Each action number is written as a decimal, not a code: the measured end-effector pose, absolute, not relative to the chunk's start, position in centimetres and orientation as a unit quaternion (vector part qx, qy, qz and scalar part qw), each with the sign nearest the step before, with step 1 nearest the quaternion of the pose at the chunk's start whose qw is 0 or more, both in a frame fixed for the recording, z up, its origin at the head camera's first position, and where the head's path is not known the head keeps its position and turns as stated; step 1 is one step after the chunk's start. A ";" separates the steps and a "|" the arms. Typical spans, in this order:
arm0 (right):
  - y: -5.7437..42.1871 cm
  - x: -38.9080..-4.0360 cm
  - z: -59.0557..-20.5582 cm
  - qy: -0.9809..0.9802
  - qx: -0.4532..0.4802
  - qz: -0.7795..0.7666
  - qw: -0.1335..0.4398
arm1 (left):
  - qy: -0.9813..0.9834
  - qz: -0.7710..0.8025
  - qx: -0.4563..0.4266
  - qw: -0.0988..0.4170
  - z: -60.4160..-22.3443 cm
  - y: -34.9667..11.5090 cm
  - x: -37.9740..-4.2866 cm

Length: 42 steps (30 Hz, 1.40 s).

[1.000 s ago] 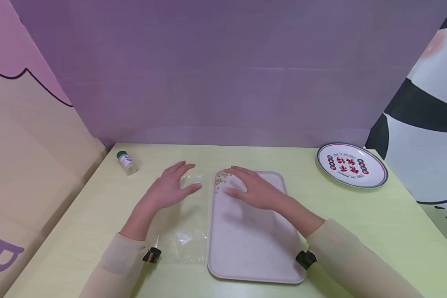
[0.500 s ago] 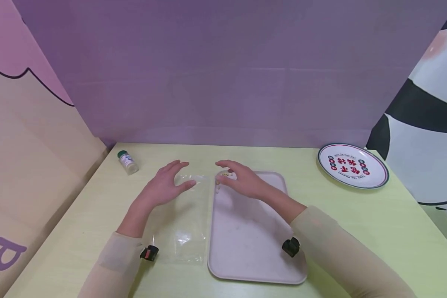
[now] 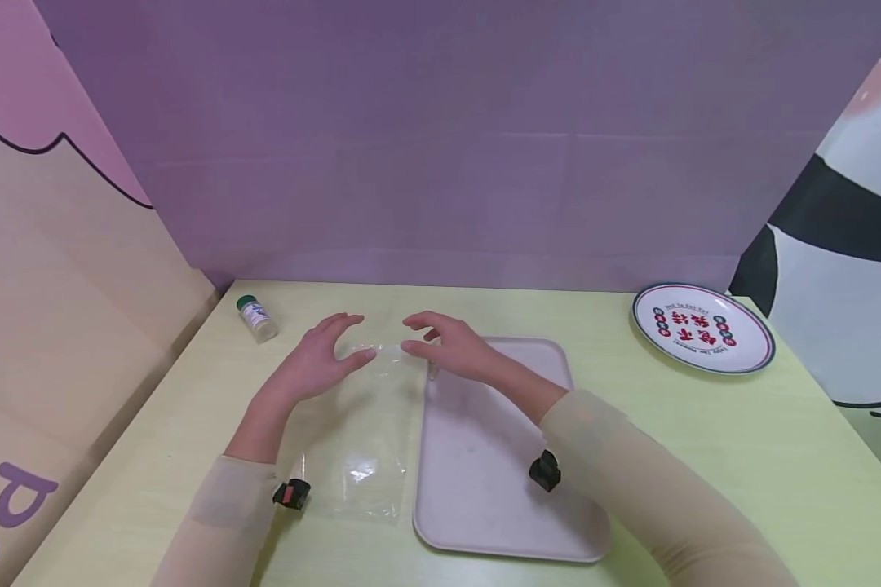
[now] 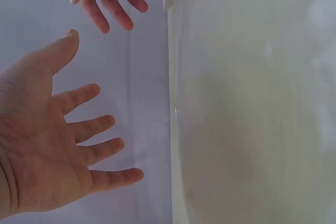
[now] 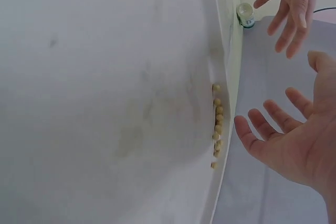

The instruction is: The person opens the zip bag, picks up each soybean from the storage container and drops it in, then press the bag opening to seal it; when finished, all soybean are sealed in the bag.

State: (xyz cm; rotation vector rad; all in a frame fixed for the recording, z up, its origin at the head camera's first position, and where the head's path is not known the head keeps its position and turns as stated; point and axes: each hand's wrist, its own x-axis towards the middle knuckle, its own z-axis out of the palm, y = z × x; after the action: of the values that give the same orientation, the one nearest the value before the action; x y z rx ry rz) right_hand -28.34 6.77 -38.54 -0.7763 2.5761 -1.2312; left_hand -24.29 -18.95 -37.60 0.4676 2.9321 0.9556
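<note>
My left hand (image 3: pixel 316 359) is held in the air over a clear plastic bag (image 3: pixel 360 456), fingers spread and holding nothing. Facing it, my right hand (image 3: pixel 451 346) hovers by the far left corner of a pale pink tray (image 3: pixel 506 473), also with loose fingers and nothing in them. In the right wrist view, several small round yellowish beans (image 5: pixel 218 111) lie along the tray's edge. The right hand hides most of them from the head camera. The bag lies flat on the table, just left of the tray.
A small clear jar (image 3: pixel 257 319) with a green lid lies tilted at the far left of the table. An oval white plate (image 3: pixel 749 346) with red characters rests at the far right. A purple backdrop (image 3: pixel 440 163) rises behind the table's far edge.
My right hand has moved left, from over the tray to its far left corner and the bag's edge. The left hand has drifted slightly left. Bag, tray, jar and plate stay put.
</note>
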 end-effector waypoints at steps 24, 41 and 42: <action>3.7 -30.0 -40.1 0.878 -0.233 -0.401 0.120 | 0.934 0.342 0.101 0.016 -40.3 -22.1 -25.9; 3.0 -30.8 -41.1 0.901 -0.221 -0.363 0.084 | 0.927 0.365 0.079 0.038 -41.6 -22.9 -26.7; 3.0 -30.9 -41.1 0.901 -0.218 -0.366 0.081 | 0.927 0.365 0.078 0.040 -41.6 -23.0 -26.8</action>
State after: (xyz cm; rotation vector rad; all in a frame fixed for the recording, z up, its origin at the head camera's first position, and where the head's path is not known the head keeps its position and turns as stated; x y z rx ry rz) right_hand -30.85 3.00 -41.11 -0.6524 2.6924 -1.0939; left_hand -26.76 -22.95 -41.59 0.2398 2.8402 1.1200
